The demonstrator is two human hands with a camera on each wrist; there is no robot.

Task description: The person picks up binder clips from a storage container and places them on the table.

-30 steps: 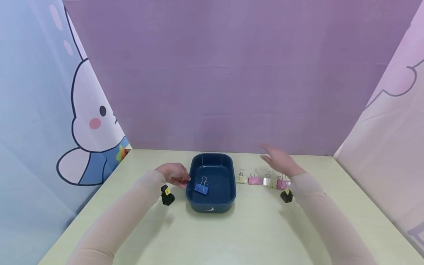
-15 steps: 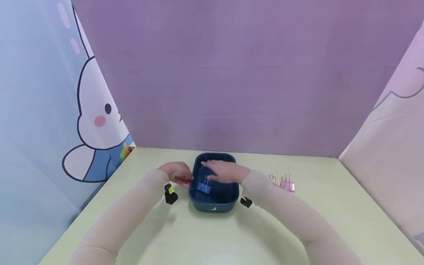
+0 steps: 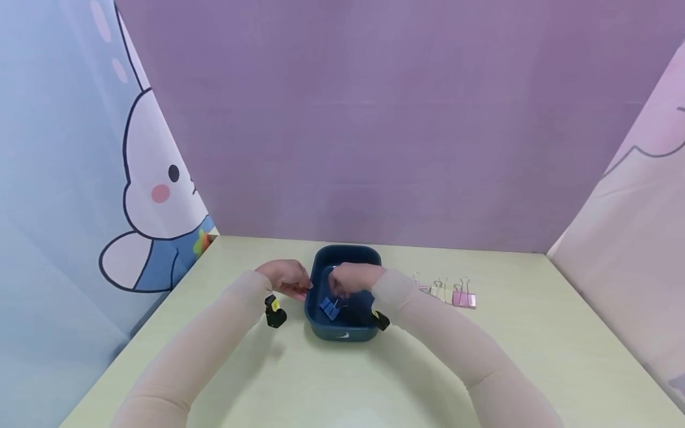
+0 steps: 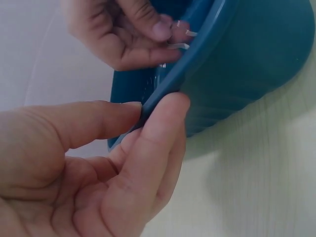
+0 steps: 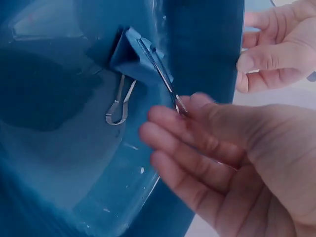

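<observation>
A dark blue rectangular box (image 3: pixel 342 335) stands on the table, its floor partly hidden by my right hand. My left hand (image 3: pixel 286 277) pinches its left rim between thumb and fingers, close up in the left wrist view (image 4: pixel 108 158). Inside the box is a blue binder clip (image 3: pixel 329 308). My right hand (image 3: pixel 353 278) reaches in and pinches one of the clip's wire handles between thumb and index finger. In the right wrist view the clip (image 5: pixel 140 59) stands tilted, its other wire handle (image 5: pixel 117 113) hanging free.
To the right of the box lies a row of binder clips: a pink one (image 3: pixel 464 299), a pale yellow one (image 3: pixel 440 293) and another partly behind my right sleeve. A purple backdrop (image 3: pixel 374 148) rises at the table's far edge.
My right hand has moved left from above the row of clips into the box and now pinches the blue clip's handle. The clip has turned. My left hand stays at the rim.
</observation>
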